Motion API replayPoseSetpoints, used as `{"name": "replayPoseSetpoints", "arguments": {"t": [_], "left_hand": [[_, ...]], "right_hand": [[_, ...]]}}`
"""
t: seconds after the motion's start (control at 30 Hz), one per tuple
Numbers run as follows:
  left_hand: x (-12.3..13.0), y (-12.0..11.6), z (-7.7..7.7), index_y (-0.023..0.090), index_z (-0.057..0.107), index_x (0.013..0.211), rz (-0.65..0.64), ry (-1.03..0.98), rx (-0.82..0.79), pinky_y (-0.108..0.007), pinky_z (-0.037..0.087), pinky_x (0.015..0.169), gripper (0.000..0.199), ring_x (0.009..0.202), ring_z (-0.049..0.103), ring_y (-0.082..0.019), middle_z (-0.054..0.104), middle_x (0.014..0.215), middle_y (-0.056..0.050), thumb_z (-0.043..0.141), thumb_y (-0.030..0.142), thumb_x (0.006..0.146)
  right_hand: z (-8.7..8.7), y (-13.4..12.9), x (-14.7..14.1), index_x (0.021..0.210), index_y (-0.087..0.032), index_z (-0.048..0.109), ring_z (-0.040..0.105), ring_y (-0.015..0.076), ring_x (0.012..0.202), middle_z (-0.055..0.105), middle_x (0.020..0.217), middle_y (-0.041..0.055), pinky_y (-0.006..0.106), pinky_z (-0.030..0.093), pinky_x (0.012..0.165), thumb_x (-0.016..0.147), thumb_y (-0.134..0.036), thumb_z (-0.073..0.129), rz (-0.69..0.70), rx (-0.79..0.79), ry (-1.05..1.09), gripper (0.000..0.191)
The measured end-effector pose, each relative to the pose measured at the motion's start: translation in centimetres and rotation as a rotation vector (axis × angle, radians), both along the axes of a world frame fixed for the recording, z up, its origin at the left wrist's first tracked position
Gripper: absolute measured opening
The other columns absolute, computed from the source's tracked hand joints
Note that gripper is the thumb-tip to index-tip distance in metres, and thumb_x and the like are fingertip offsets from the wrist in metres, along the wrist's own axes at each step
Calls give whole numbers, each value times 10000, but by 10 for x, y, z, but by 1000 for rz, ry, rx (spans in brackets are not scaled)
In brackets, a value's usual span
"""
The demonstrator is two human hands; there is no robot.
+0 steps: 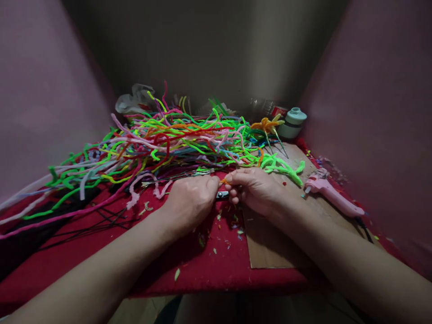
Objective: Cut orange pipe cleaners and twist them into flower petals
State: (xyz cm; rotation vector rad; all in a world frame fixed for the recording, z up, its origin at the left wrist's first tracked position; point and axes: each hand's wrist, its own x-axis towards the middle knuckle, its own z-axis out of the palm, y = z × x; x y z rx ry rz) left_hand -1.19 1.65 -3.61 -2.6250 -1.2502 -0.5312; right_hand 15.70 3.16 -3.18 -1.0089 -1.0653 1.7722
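My left hand [193, 198] and my right hand [254, 186] meet over the middle of the red cloth, both closed. Between their fingertips shows a short piece of orange pipe cleaner [225, 181]; the right thumb and fingers pinch it, and the left thumb and fingers grip its other end. Most of it is hidden. A small metal tool with a round pivot [222, 195] shows just below the fingertips; whether it is held or lies on the cloth, I cannot tell. Thin wire stems [175, 176] lie beside the left hand.
A big heap of coloured pipe cleaners [182, 135] spreads across the back. To the right are a cardboard sheet [270, 243], a pink glue gun [334, 195], orange and yellow flowers [266, 124] and a pale green jar [292, 123]. Scraps litter the red cloth [189, 270].
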Motion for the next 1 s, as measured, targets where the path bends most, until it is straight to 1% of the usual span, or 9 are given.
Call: {"name": "replayPoseSetpoints", "arguments": {"t": [0.2, 0.3, 0.4, 0.5, 0.6, 0.67, 0.8, 0.9, 1.0], "left_hand": [[3, -1, -1, 162, 573, 717, 36, -21, -70, -252, 318, 509, 255, 546, 501, -156, 572, 608, -45, 379, 209, 875], [5, -2, 9, 172, 602, 754, 7, -293, -410, -232, 365, 551, 282, 572, 512, -136, 588, 641, -20, 390, 304, 885], [4, -1, 17, 170, 569, 661, 58, -594, -872, -204, 283, 424, 383, 423, 394, -94, 452, 481, 31, 421, 460, 864], [4, -1, 19, 165, 525, 580, 111, -700, -1111, -188, 235, 371, 383, 352, 355, -69, 432, 429, 40, 541, 489, 784], [6, -2, 17, 169, 526, 567, 152, -762, -1165, -183, 268, 360, 354, 326, 393, -79, 457, 398, 34, 563, 459, 768], [7, -1, 15, 171, 524, 565, 171, -799, -1207, -188, 280, 353, 357, 311, 396, -84, 462, 388, 32, 555, 458, 776], [8, 1, 12, 158, 575, 602, 183, -874, -1204, -181, 235, 343, 317, 312, 360, -64, 471, 408, 39, 626, 444, 728], [8, 4, 13, 137, 651, 680, 165, -945, -1143, -174, 309, 406, 267, 420, 430, -65, 558, 527, 13, 688, 402, 671], [3, 11, 16, 129, 657, 684, 180, -911, -1064, -167, 326, 428, 262, 455, 443, -65, 566, 552, 10, 706, 385, 657]], "right_hand": [[6, -7, 0, 620, -140, 591, 463, 74, 434, 541, 492, -28, 206, 354, 441, 655, -168, 636, -20, 244, -168, 63], [8, -6, 2, 642, -142, 610, 428, 69, 430, 521, 486, -41, 210, 335, 444, 654, -178, 639, -22, 267, -211, 48], [7, -4, 3, 655, -147, 625, 437, 71, 449, 543, 520, -31, 217, 336, 462, 668, -165, 633, 10, 294, -288, 24], [3, -5, 2, 638, -160, 622, 480, 93, 523, 576, 573, -9, 237, 368, 532, 706, -120, 599, -25, 518, -460, 81], [-3, -8, 0, 636, -162, 613, 512, 126, 624, 601, 638, 24, 270, 381, 624, 752, -101, 559, -139, 864, -710, 141], [-6, -9, 0, 668, -157, 614, 523, 136, 656, 616, 684, 40, 275, 386, 643, 783, -117, 545, -157, 956, -766, 141], [-10, -4, 1, 718, -158, 629, 556, 116, 662, 640, 701, 24, 244, 412, 655, 805, -128, 558, -117, 865, -604, 116], [-13, 0, 2, 731, -161, 644, 567, 118, 661, 650, 703, 27, 245, 410, 655, 830, -168, 547, -97, 878, -592, 139], [-13, 1, 3, 848, -166, 642, 570, 132, 686, 650, 739, 38, 260, 405, 674, 860, -273, 542, -211, 900, -641, 147]]}}
